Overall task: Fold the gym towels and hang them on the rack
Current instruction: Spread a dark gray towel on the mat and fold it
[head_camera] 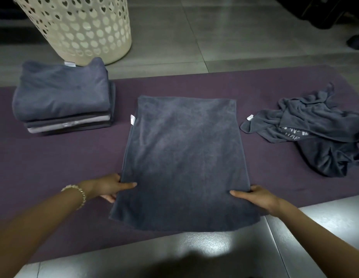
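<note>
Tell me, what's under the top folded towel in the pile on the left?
Several more folded towels, grey and darker, only their front edges showing; the top towel covers the rest. The pile sits on the purple mat.

Cream basket (80, 27) pierced with heart-shaped holes stood on the grey tiled floor (214, 47) at far left, purple mat (54, 157) lay across the floor just before it, dark unclear shapes (325, 13) sat far right.
</note>
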Demonstrator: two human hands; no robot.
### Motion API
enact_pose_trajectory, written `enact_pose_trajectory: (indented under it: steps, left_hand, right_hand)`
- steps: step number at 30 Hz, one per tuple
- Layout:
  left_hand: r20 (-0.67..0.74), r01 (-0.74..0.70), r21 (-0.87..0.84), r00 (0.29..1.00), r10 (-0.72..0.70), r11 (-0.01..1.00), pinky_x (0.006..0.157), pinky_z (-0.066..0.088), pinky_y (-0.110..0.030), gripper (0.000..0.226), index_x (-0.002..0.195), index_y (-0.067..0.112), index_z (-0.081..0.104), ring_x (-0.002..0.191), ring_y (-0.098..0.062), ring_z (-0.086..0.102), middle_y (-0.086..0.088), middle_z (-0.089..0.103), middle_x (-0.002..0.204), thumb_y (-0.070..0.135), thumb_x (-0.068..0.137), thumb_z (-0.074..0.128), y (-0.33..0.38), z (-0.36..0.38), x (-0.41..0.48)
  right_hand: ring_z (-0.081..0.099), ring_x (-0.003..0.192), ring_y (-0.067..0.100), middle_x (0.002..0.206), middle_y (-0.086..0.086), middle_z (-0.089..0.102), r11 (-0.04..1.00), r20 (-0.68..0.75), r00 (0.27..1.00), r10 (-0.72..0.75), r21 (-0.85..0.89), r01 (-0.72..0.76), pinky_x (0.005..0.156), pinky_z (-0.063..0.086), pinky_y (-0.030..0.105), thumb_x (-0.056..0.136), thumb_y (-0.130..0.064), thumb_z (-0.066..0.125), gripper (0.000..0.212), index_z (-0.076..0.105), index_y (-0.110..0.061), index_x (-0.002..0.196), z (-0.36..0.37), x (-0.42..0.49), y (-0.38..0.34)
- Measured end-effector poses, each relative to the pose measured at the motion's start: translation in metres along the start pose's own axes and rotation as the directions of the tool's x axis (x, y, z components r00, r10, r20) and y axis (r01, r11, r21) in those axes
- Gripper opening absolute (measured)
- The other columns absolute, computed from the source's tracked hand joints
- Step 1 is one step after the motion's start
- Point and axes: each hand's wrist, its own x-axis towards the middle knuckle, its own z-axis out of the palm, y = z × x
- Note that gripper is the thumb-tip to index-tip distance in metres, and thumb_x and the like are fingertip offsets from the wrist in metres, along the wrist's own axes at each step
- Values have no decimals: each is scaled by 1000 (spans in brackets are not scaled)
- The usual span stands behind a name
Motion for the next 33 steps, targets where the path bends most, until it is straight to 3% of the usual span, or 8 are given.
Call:
enact_pose_trajectory:
  steps: [3,8,11,14,20,26,31,33]
  left_hand:
    - [38,-5,-270,999,16,963,83,53,-29,34,107,11,68,94,-16,68,-6,72,107,40,91,57,8,-16,-9]
    - [-59,-100,-837,994,92,539,44,53,-21,15,64,6,74,51,-10,67,-4,70,62,11,77,70,59,-42,-4]
    - [-330,-361,-905,929,164,225,75,53,-20,33,110,12,61,93,-10,68,0,69,94,35,100,39,98,-56,13]
    - [-499,-522,-757,850,166,394,101,39,-33,54,144,18,33,115,-21,50,-1,49,124,47,102,15,102,-51,34]
    - [-721,-254,-145,689,73,956,105,33,-37,61,134,-1,45,124,-33,43,-21,51,129,37,90,62,66,-35,87]
    - [-723,-175,-36,684,95,984,102,37,-38,56,119,1,51,116,-34,47,-21,51,124,36,81,72,69,-47,96]
    - [-630,-170,9,764,138,985,86,44,-34,46,108,0,58,106,-33,59,-18,64,110,35,82,71,83,-54,100]
    - [-601,-202,-84,791,112,976,90,45,-32,50,117,-2,60,111,-32,59,-16,64,117,33,83,71,93,-49,99]
  right_hand:
    - [72,88,27,96,16,73,973,83,996,42,224,-60,79,56,32,73,-32,76,44,70,-1,104,-16,-3,-16]
    - [71,62,12,75,5,74,752,77,994,-79,660,9,51,56,22,66,-21,82,22,72,-8,81,-31,15,-83]
    - [72,66,12,76,1,75,441,-115,979,-166,880,178,53,57,23,80,-31,74,28,65,-10,95,-39,36,-124]
    - [71,80,14,96,0,73,606,-171,967,-189,755,252,69,58,27,102,-37,34,34,52,-14,119,-31,55,-130]
    - [57,101,27,118,15,57,923,-507,781,-364,-86,374,86,47,29,87,-16,67,20,63,-10,106,-4,96,-101]
    - [36,127,36,130,18,45,942,-571,771,-281,-319,106,104,32,38,77,-35,76,62,51,-4,125,-10,120,-106]
    - [60,81,29,81,7,62,974,-503,841,-201,-194,117,61,38,23,74,-31,80,35,56,-6,67,-26,134,-123]
    - [61,92,28,86,4,62,979,-444,877,-184,-159,126,68,41,24,77,-25,79,29,66,-1,86,-30,134,-127]
